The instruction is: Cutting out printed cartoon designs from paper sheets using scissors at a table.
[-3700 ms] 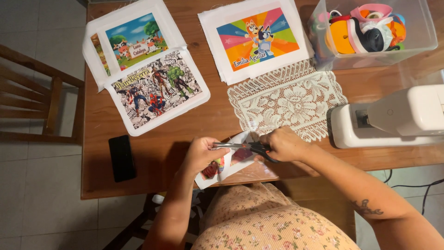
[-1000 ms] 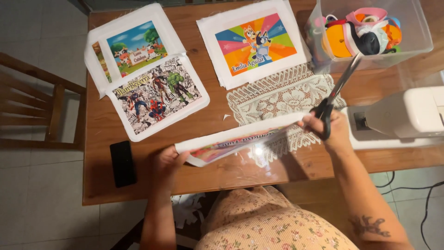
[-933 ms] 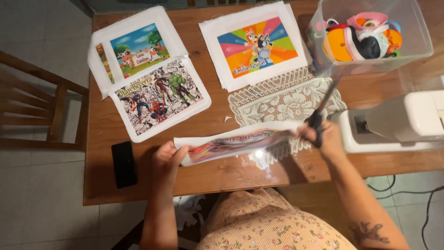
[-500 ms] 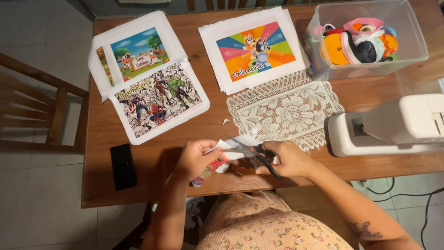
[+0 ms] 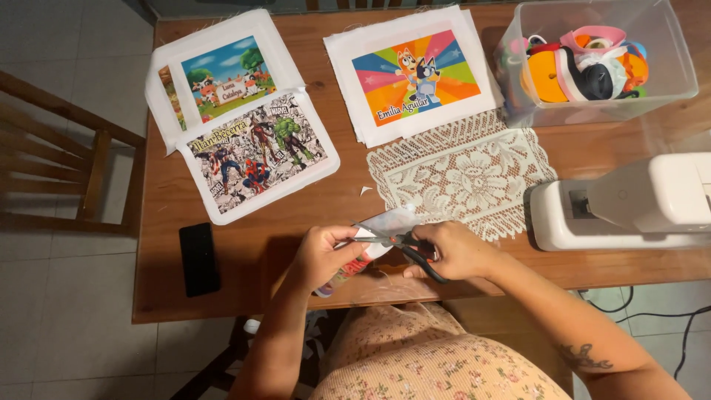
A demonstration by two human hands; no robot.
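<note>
The scissors' handles (image 5: 418, 255) are hidden inside the right hand (image 5: 455, 250); the sewing machine (image 5: 629, 204) is cut off by the right edge.

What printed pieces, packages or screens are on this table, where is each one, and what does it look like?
Rainbow cartoon print: top centre, rectangular, white border.
Superhero print: left, tilted, white border.
Green farm-scene print: top left, partly overlapped.
Phone: left front edge, black, screen dark.
Clear tub: top right, colourful ribbon rolls.
Folded print: held by left hand.

Printed fabric panels (image 5: 259, 152): four (one held); scissors (image 5: 400, 243): one; phone (image 5: 199, 258): one.
</note>
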